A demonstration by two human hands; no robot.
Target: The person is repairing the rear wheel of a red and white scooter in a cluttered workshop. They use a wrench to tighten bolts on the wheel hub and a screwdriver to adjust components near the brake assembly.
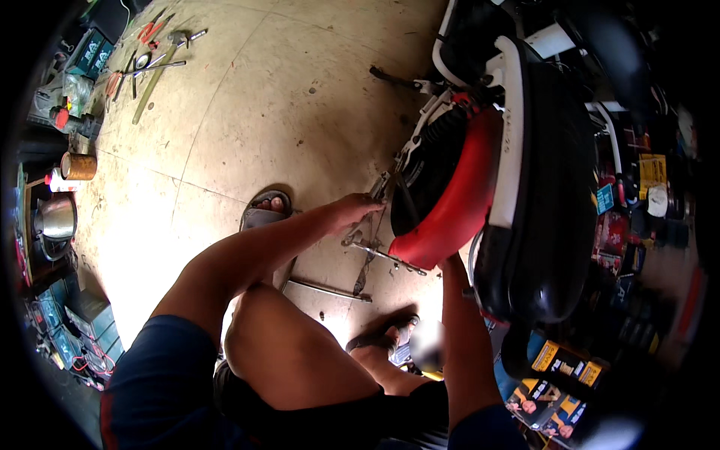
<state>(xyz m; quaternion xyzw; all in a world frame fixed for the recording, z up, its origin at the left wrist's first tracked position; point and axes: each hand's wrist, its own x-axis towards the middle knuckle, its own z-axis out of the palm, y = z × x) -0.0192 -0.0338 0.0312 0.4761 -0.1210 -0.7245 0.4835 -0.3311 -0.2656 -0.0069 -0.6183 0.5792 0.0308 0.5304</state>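
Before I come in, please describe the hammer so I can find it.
From the big red mudguard, go left across the floor to the upper-left corner. There lies the hammer; its long yellow-green handle distinguishes it from the red-handled tools.

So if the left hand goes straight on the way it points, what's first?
Likely the black wheel partly covered by the red fender, just right of the left hand's fingertips; depth there is unclear.

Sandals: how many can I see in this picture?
2. One sandal is on the foot to the left of the left hand; the other sandal is on the foot lower down, below the red fender. More could be hidden in the dark areas.
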